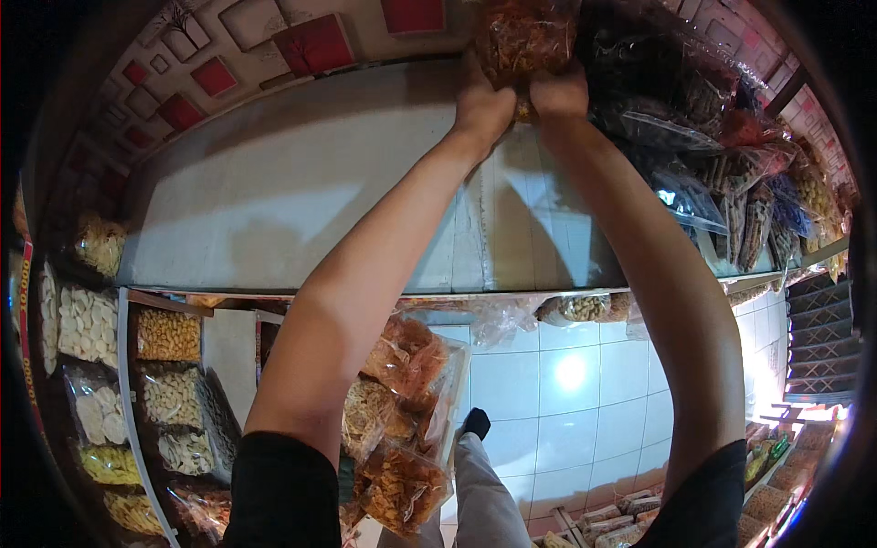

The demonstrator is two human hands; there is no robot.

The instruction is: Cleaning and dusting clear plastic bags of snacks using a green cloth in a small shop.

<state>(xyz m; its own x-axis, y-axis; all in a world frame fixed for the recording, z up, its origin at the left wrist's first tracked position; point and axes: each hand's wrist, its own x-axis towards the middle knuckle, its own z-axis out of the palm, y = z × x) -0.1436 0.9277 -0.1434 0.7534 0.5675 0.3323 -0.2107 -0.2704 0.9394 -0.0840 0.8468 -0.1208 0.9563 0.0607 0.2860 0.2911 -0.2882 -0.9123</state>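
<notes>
Both arms stretch out over a pale shelf board (288,185) to its far side. There a clear plastic bag of orange-brown snacks (526,41) is held between my left hand (485,103) and my right hand (563,96). Each hand grips a lower corner of the bag, and the fingers are mostly hidden or blurred. The bag's top runs out of the picture. Just right of my right hand lie dark, shiny plastic bags (651,75). Below the board, a white tub (458,383) holds several bags of fried snacks (404,479).
Patterned wallpaper (312,44) backs the board. Bagged goods (747,212) crowd its right end. Racks of bagged snacks (89,329) stand at left, next to a metal upright (130,383). My foot (476,423) rests on the tiled floor (569,411). More packets (623,520) lie at lower right.
</notes>
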